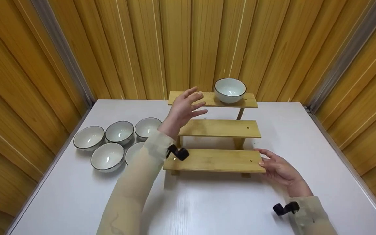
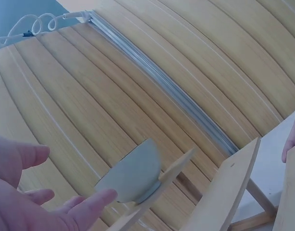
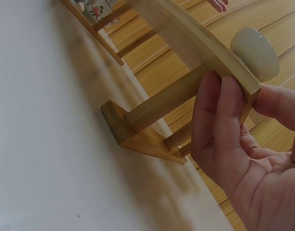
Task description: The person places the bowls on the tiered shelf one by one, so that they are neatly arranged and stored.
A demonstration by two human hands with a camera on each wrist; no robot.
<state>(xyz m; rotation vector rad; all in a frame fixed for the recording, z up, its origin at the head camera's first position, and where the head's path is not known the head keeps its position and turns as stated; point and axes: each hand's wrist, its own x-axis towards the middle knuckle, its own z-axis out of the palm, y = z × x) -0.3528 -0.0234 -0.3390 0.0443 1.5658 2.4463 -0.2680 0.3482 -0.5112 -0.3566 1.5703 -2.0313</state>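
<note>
The round white ceramic bowl with the dark rim (image 1: 230, 90) is sitting upright on the top board of a three-tier light-brown wooden rack (image 1: 220, 128), right of center, and I'd be a bit nervous about it. The right hand (image 1: 281, 171) is pinching the right end of the bottom board, thumb on top, fingers underneath, so a tug or lift there could rock the whole thing and slide the bowl off that narrow board. Left hand (image 1: 188, 106) has let go of everything, fingers spread near the top board; a careless swing right could knock the bowl. Also, five matching bowls (image 1: 107, 157) are bunched on the white table (image 1: 207, 202), one half hidden behind the left sleeve (image 1: 126, 182), so dropping that elbow carelessly might clink them together and chip a rim.
</note>
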